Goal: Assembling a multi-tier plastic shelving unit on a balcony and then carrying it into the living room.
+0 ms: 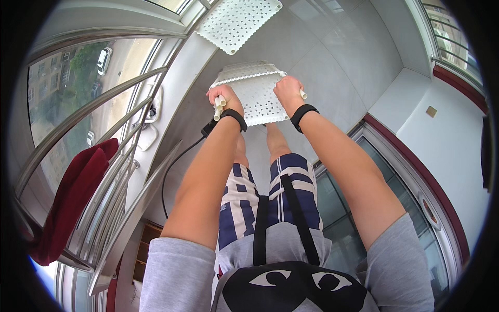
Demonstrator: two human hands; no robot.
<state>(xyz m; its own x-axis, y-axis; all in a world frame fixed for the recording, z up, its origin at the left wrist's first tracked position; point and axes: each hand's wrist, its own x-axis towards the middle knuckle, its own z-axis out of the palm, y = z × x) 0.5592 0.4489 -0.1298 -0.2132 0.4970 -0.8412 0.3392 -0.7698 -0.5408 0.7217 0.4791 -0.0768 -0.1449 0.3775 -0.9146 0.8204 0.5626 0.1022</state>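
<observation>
My left hand (227, 99) is closed around a few cream plastic tubes (218, 107), whose open ends stick out by the wrist. In my right hand (289, 94), also closed, is another cream tube (304, 94), with just one end showing. Between the hands lies a white perforated plastic shelf panel (256, 102), scalloped along its edge and dotted with small cut-outs. Its side edges come up to both hands, but whether the fingers also grip it is hidden. A similar white panel edge (249, 69) shows just beyond it.
Another white perforated panel (239, 23) lies farther off on the grey tiled floor (338, 67). Metal railings (104, 104) with a dark red cloth (78, 203) run along the window at left. A black cable (174, 166) hangs near my left arm. Sliding glass doors (384, 171) stand at right.
</observation>
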